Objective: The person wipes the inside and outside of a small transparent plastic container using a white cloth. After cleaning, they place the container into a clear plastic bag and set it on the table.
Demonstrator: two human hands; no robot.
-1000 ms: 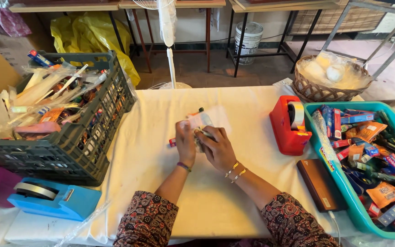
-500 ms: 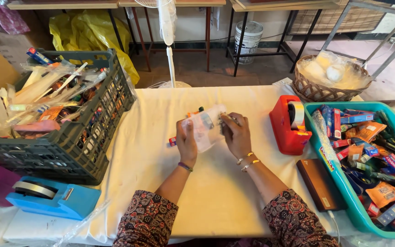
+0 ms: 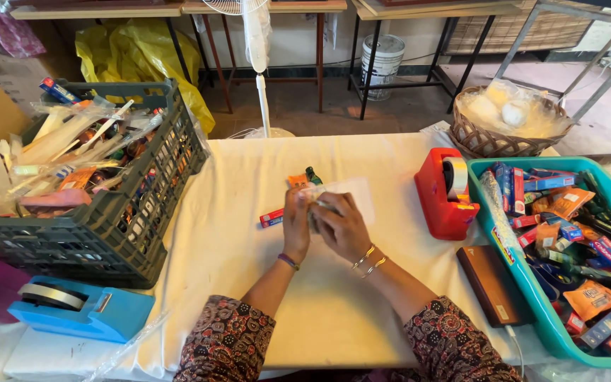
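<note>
My 2 hands meet mid-table: left hand [image 3: 296, 225] and right hand [image 3: 341, 226] both pinch the clear plastic pouch [image 3: 344, 195] at 12 o'clock from my wrists, red tape dispenser [image 3: 445, 194] at 3 o'clock.

Red tape dispenser [image 3: 445, 194], teal bin [image 3: 532, 293], blue dispenser [image 3: 83, 311].

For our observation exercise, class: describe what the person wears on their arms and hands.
Both arms wear dark sleeves with a small reddish floral print, pushed up near the elbows. The left hand has a thin purple band at the wrist. The right hand has two thin gold bangles at the wrist. Neither hand wears a glove.
</note>
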